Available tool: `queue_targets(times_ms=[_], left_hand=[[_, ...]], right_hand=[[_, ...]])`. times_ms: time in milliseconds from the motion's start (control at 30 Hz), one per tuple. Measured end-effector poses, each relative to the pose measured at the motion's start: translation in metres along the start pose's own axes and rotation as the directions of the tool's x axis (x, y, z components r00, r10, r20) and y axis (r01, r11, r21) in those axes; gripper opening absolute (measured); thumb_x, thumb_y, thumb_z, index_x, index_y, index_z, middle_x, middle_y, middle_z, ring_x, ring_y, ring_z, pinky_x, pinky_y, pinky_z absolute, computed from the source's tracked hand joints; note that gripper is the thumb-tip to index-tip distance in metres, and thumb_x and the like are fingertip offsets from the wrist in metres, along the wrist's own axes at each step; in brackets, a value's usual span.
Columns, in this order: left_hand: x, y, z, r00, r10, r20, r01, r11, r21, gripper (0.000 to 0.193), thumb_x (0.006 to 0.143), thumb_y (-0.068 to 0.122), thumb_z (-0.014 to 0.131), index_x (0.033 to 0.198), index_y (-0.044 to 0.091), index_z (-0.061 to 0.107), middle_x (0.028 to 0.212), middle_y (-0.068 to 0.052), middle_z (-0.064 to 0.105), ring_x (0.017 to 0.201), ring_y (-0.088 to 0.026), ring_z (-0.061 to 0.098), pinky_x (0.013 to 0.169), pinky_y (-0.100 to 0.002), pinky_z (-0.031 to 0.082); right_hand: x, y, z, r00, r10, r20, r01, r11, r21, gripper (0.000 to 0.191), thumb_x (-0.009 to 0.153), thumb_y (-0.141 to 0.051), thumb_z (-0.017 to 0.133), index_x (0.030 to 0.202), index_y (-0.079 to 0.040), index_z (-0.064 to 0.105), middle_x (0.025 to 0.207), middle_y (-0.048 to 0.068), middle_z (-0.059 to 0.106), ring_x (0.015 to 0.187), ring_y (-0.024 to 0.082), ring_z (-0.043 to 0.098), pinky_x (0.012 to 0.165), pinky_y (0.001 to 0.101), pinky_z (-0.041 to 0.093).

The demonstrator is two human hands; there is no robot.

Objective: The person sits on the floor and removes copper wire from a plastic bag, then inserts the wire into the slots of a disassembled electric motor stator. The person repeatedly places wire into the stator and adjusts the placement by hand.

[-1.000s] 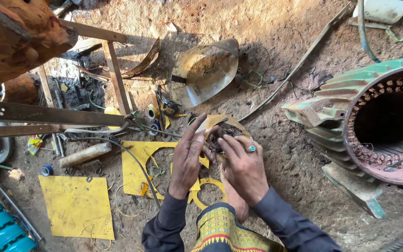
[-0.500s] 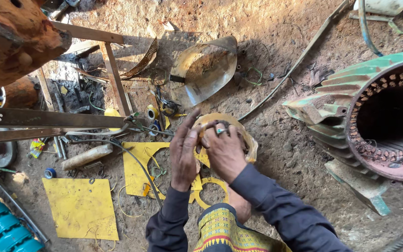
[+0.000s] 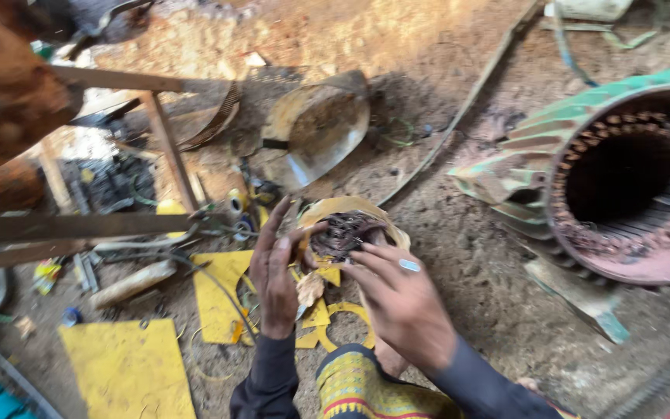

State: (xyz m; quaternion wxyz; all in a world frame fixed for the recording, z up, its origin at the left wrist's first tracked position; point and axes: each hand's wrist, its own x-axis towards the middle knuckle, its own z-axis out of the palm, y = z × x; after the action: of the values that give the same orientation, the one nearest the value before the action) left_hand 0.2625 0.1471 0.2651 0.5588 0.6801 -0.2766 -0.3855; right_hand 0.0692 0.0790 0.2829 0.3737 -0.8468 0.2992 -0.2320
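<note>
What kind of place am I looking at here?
Most likely a rough motor-rewinding workshop with a dirt floor. A big green motor stator lies open beside the person, yellow insulation sheets litter the ground, and both hands hold a wire coil.

Daylight falls from up and left of the hands, glaring on the pale dirt floor and the metal shovel blade beyond them, while motion blur softens the whole view, worst toward the edges and on the right hand.
</note>
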Motion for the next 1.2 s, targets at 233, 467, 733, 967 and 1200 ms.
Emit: queue_targets(times_ms=[233, 467, 733, 967, 1200], left_hand=[[-0.017, 0.005, 0.027, 0.987, -0.155, 0.041, 0.153, 0.987, 0.05, 0.056, 0.1, 0.014, 0.04, 0.153, -0.003, 0.044, 0.116, -0.021, 0.075, 0.066, -0.009, 0.058, 0.064, -0.025, 0.051], [-0.033, -0.019, 0.027, 0.989, -0.105, 0.102, 0.09, 0.986, 0.141, 0.058, 0.106, 0.02, 0.039, 0.158, -0.004, 0.042, 0.117, -0.028, 0.074, 0.072, -0.011, 0.06, 0.076, -0.028, 0.049], [-0.028, -0.067, -0.003, 0.925, -0.221, 0.311, 0.215, 0.975, 0.053, 0.063, 0.105, 0.023, 0.037, 0.165, 0.007, 0.025, 0.13, -0.034, 0.065, 0.073, -0.017, 0.067, 0.081, -0.036, 0.055], [-0.03, -0.073, -0.004, 0.929, -0.23, 0.29, 0.24, 0.971, 0.004, 0.064, 0.104, 0.021, 0.037, 0.165, 0.007, 0.026, 0.131, -0.036, 0.064, 0.069, -0.017, 0.067, 0.075, -0.036, 0.056], [-0.031, -0.044, 0.013, 0.959, -0.235, 0.157, 0.226, 0.971, 0.073, 0.061, 0.105, 0.024, 0.039, 0.161, -0.002, 0.035, 0.122, -0.033, 0.07, 0.071, -0.015, 0.064, 0.074, -0.031, 0.053]], right_hand=[[-0.049, 0.048, -0.17, 0.738, 0.475, -0.48, -0.582, 0.808, -0.095, 0.012, 0.105, 0.001, 0.061, 0.111, -0.002, 0.071, 0.102, 0.013, 0.075, 0.093, 0.022, 0.074, 0.087, 0.0334, 0.056], [-0.045, 0.272, -0.206, 0.767, 0.569, 0.295, -0.302, 0.727, -0.617, 0.027, 0.073, -0.002, 0.07, 0.1, 0.0, 0.07, 0.092, 0.02, 0.071, 0.09, 0.038, 0.069, 0.078, 0.0462, 0.056], [-0.06, 0.4, -0.122, 0.507, 0.562, 0.654, 0.39, 0.526, -0.755, 0.027, 0.09, -0.016, 0.063, 0.115, -0.012, 0.071, 0.112, 0.013, 0.072, 0.09, 0.026, 0.073, 0.075, 0.0408, 0.059], [-0.054, 0.396, -0.129, 0.48, 0.581, 0.657, 0.418, 0.507, -0.754, 0.017, 0.094, -0.01, 0.057, 0.105, -0.01, 0.071, 0.094, 0.011, 0.074, 0.077, 0.024, 0.073, 0.065, 0.0383, 0.059], [-0.051, 0.296, -0.193, 0.775, 0.543, 0.324, -0.073, 0.586, -0.807, 0.015, 0.092, -0.007, 0.056, 0.09, -0.006, 0.071, 0.083, 0.014, 0.074, 0.075, 0.028, 0.074, 0.064, 0.0405, 0.06]])
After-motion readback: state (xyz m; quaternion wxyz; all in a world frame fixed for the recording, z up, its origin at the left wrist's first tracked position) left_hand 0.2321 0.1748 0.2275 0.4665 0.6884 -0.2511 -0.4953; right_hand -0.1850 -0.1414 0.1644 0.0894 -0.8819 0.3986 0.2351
